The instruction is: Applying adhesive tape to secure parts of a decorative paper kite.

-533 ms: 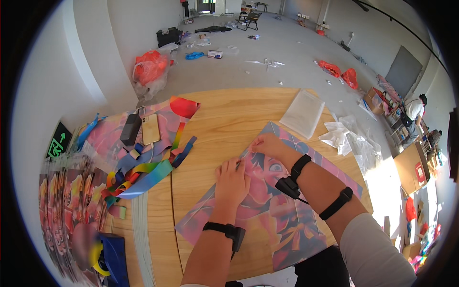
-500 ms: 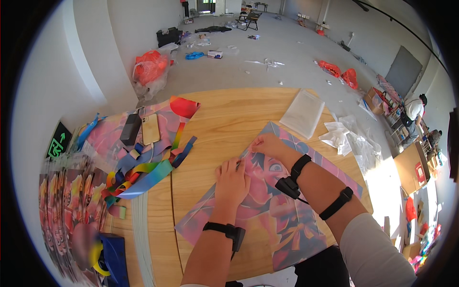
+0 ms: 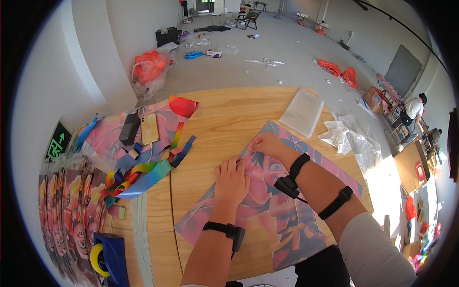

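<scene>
A large pink and blue cartoon-printed sheet [image 3: 267, 215] lies flat on the wooden table [image 3: 224, 119]. My left hand [image 3: 232, 179] presses flat on the sheet near its left edge, fingers together. My right hand [image 3: 267, 143] rests on the sheet's far corner, fingers curled at the edge; whether it pinches the edge I cannot tell. Both wrists carry black bands.
Rainbow ribbons [image 3: 143, 167], a phone [image 3: 149, 128] and a dark box [image 3: 129, 129] lie on the left. A stack of printed sheets [image 3: 67, 201] and a blue tape dispenser [image 3: 107, 256] sit at the lower left. Clear plastic bags [image 3: 303, 112] lie on the right. Another person [image 3: 411, 115] stands far right.
</scene>
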{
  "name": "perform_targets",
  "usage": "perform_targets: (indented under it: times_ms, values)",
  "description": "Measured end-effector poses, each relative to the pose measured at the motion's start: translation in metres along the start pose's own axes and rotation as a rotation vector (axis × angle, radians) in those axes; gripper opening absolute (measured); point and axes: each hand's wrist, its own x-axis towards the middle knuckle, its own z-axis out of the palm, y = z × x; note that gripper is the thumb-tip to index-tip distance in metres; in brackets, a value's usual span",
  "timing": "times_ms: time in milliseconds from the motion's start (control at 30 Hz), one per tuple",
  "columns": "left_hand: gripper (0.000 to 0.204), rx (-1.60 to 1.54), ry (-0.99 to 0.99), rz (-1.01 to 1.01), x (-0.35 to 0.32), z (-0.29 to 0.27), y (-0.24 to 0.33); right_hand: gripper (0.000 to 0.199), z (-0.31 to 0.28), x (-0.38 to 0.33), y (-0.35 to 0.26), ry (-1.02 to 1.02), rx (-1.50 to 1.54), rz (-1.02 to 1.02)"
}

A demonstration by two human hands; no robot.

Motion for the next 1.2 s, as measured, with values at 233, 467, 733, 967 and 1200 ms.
perform_targets:
  times_ms: [233,467,733,967,1200]
  values:
    - [0.04,0.009,-0.016,-0.011,-0.002,-0.001,-0.002,0.019,0.0,-0.005,-0.014,-0.016,-0.043,0.041]
    - [0.046,0.016,-0.021,0.002,0.001,-0.001,0.0,0.021,-0.002,-0.006,-0.015,0.006,-0.051,0.012]
    - [0.058,0.064,-0.04,0.033,0.0,-0.002,0.001,0.02,-0.002,-0.01,-0.026,-0.009,-0.079,0.041]
    - [0.057,0.076,-0.056,0.033,0.002,-0.002,0.001,0.019,-0.002,-0.007,-0.02,0.01,-0.114,0.022]
    - [0.056,0.115,-0.128,0.108,0.007,0.003,-0.003,0.018,0.003,-0.011,-0.03,0.072,-0.199,0.0]
